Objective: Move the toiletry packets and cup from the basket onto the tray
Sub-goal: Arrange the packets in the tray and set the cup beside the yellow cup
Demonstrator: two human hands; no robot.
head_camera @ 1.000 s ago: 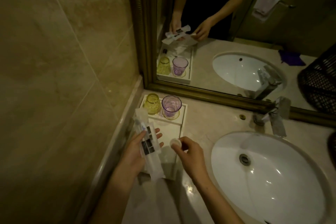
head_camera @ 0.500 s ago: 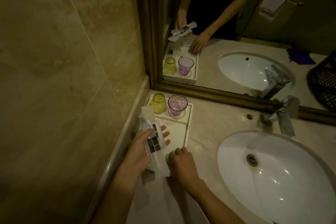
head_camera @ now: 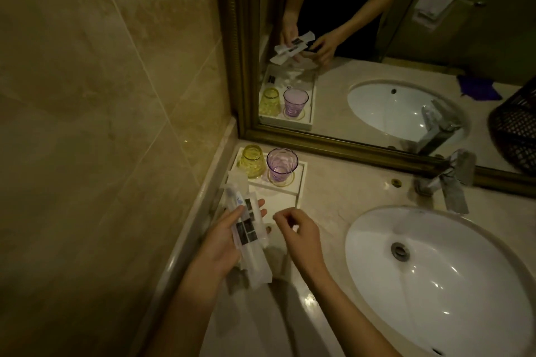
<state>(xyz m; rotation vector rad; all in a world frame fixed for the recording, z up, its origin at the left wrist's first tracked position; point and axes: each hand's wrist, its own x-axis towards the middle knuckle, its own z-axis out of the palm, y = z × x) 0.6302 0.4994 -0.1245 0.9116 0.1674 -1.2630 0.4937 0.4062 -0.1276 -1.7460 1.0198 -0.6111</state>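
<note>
My left hand [head_camera: 219, 245] grips a bundle of long white toiletry packets [head_camera: 246, 230] with black labels, held over the near left part of the white tray [head_camera: 302, 181]. My right hand [head_camera: 301, 238] hovers just above the tray's near end, fingers loosely curled, with nothing seen in them. At the tray's far end stand a yellow cup [head_camera: 251, 161] and a purple cup [head_camera: 282, 164] on a gold ring. The black woven basket [head_camera: 517, 136] shows only as a reflection in the mirror at the far right.
The tray sits in the counter's left corner against the marble wall and the gold-framed mirror [head_camera: 377, 148]. A white oval sink [head_camera: 435, 275] fills the right side, with a chrome tap [head_camera: 452, 180] behind it. Bare counter lies between tray and sink.
My right hand held a small round white item, pressed down on the tray's near end, and has now lifted off with nothing seen in it. The left hand keeps the packets.
</note>
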